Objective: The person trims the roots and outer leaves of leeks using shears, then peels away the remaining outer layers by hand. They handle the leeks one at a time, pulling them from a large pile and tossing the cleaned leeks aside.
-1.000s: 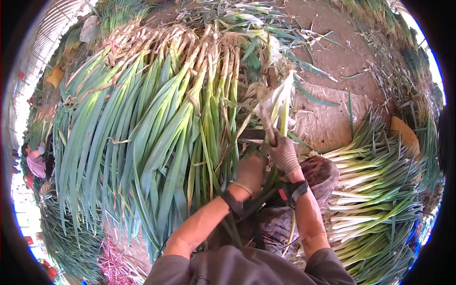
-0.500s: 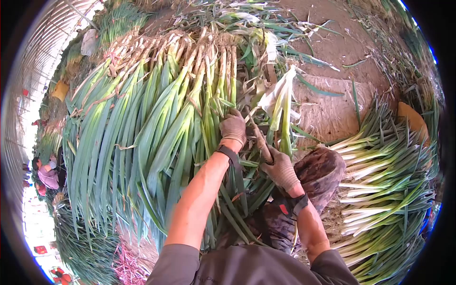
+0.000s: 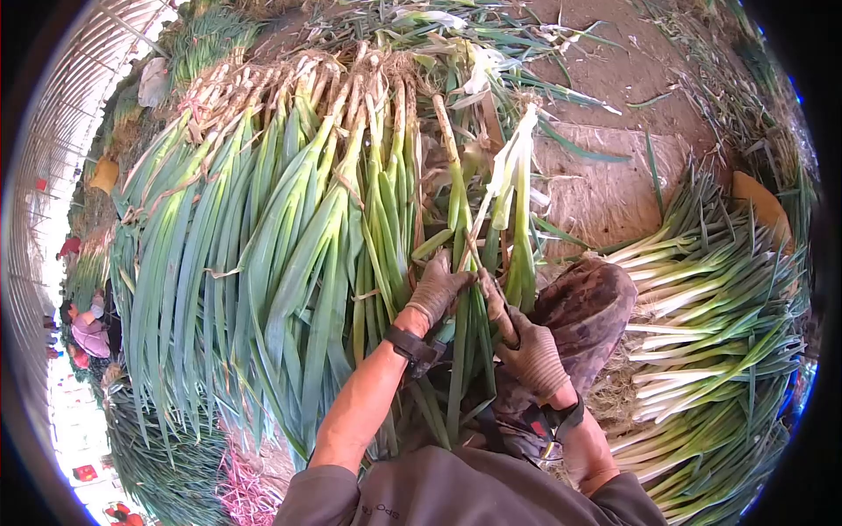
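My gloved left hand [image 3: 438, 287] is closed around the leaves of a green onion [image 3: 453, 158], whose muddy stem points up and away from me. In my gloved right hand [image 3: 532, 358] is a long, narrow tool that looks like a knife [image 3: 494, 302]. Its thin end slants up towards the left hand and lies close to the held onion's leaves. Just right of it stand peeled green onions [image 3: 522, 188] with pale stems. On the left spreads a thick row of unpeeled green onions [image 3: 303, 210], roots away from me.
Cleaned green onions [image 3: 693, 351] with white stems are piled at the right. A flat brown sheet [image 3: 588, 188] lies on the soil, with leaf scraps [image 3: 526, 48] beyond it. Pink ties [image 3: 247, 486] are at lower left. Another person [image 3: 89, 333] is at far left.
My left hand has drawn one green onion out from the row, towards me and to the right. My right hand with the knife has moved slightly down and right.
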### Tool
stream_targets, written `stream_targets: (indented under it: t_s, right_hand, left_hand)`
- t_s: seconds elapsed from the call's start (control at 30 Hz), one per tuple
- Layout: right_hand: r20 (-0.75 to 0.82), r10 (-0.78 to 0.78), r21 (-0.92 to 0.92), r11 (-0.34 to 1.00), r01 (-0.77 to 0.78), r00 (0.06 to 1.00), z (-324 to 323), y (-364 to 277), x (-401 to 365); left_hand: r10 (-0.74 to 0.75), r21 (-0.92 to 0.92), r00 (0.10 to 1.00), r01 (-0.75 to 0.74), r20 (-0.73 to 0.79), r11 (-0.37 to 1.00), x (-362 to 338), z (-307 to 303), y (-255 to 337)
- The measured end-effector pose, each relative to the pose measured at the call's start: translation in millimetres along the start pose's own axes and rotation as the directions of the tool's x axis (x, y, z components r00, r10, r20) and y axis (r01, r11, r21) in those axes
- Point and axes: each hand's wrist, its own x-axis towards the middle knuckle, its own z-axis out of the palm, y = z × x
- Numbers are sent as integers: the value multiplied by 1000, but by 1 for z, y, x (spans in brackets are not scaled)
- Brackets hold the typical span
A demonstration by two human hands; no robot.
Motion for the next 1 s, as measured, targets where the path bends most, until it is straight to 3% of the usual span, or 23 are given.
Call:
stream_targets:
  t_s: [0.03, 0.13, 0.23, 0.33, 0.57, 1.0]
  right_hand:
    - [13, 26, -17, 1000, -25, 1000, 2, -2, -1]
    - [-13, 2, -11, 1000, -2, 1000, 0, -12, 5]
    - [-27, -24, -77, 997, 22, 999, 4, -4, 19]
    - [-28, -5, -123, 992, 2, 1000, 1, -2, 34]
    - [-5, -56, -173, 983, 54, 998, -6, -6, 46]
    - [-32, -42, -314, 949, 30, 999, -4, -14, 117]
  left_hand:
    - [53, -42, 998, -52, 31, 998, -2, 0, 5]
    - [-7, -176, 1000, 4, -20, 984, -4, 0, 4]
    - [58, -61, 994, -64, -87, 996, -5, 1, 2]
    - [0, -160, 996, -15, -94, 987, -3, -2, -1]
    - [16, -327, 999, -32, -52, 944, -5, -7, -1]
    - [-55, -219, 998, 49, -21, 975, -14, -15, 14]
